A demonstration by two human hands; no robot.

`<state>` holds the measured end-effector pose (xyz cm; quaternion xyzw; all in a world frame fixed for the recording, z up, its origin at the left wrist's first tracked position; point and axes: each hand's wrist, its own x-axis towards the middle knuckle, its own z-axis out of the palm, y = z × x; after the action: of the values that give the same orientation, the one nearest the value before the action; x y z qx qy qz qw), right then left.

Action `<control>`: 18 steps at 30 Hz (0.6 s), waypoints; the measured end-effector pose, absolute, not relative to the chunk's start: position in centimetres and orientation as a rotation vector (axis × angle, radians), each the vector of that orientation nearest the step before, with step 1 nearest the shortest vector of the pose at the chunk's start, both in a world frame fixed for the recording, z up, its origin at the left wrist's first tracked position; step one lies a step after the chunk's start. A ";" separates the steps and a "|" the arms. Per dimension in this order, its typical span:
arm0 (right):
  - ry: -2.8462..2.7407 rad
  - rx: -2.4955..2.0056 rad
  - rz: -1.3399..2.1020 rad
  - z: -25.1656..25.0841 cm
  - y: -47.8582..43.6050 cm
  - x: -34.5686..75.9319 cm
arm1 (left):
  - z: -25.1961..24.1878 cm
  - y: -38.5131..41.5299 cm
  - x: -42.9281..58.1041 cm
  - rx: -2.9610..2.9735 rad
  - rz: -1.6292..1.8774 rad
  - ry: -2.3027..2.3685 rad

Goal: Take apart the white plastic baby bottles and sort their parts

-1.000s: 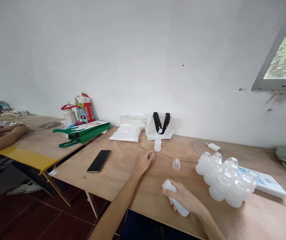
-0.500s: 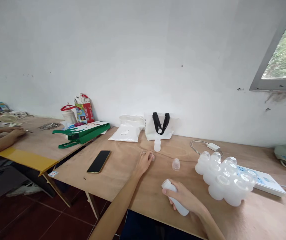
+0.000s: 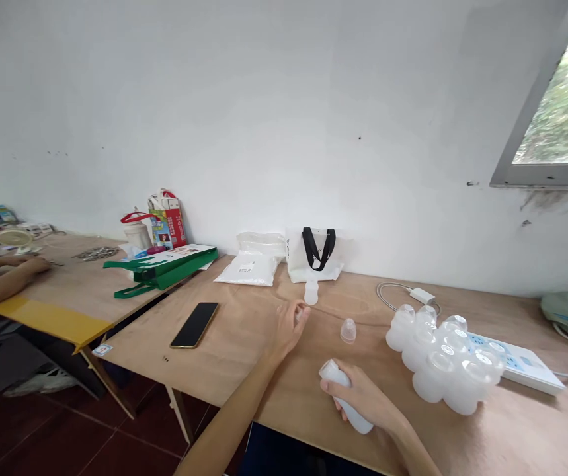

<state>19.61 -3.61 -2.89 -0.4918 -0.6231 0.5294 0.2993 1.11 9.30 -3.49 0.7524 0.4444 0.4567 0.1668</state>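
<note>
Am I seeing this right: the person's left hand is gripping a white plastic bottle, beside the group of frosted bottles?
Not quite: the head view shows the right hand, not the left, gripping the white plastic bottle. It is beside the group of frosted bottles, as you say. The left hand is farther along the table.

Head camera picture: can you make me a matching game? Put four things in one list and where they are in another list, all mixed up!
Things:
1. black smartphone
2. frosted white plastic bottle
3. white tote bag with black handles
4. group of frosted bottles with clear tops

Places:
A. gripped in the person's right hand
B. beside the white power strip
C. lying flat on the wooden table
D. standing against the white wall

Right pairs: 1-C, 2-A, 3-D, 4-B
</note>
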 end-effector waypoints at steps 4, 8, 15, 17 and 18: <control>-1.655 -1.347 1.259 -2.9 -3.5 19.5 | -2.1 5.3 2.3 2.261 0.822 0.727; -1.667 -1.384 1.111 -2.9 -3.2 19.6 | -1.1 2.8 2.5 2.221 0.807 0.527; -1.736 -1.478 0.895 -3.0 -2.9 19.6 | -0.6 2.5 2.4 2.182 0.844 0.669; -1.801 -1.611 0.657 -3.4 -2.7 19.4 | -1.2 2.6 3.1 2.120 0.910 0.809; -1.822 -1.665 0.527 -3.7 -2.6 19.3 | -1.5 2.7 3.5 2.079 0.947 0.867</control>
<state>19.28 -2.58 -3.69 -0.6284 -0.6878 0.1989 0.3040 3.45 2.74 -1.53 0.7996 0.3335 0.3640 0.3418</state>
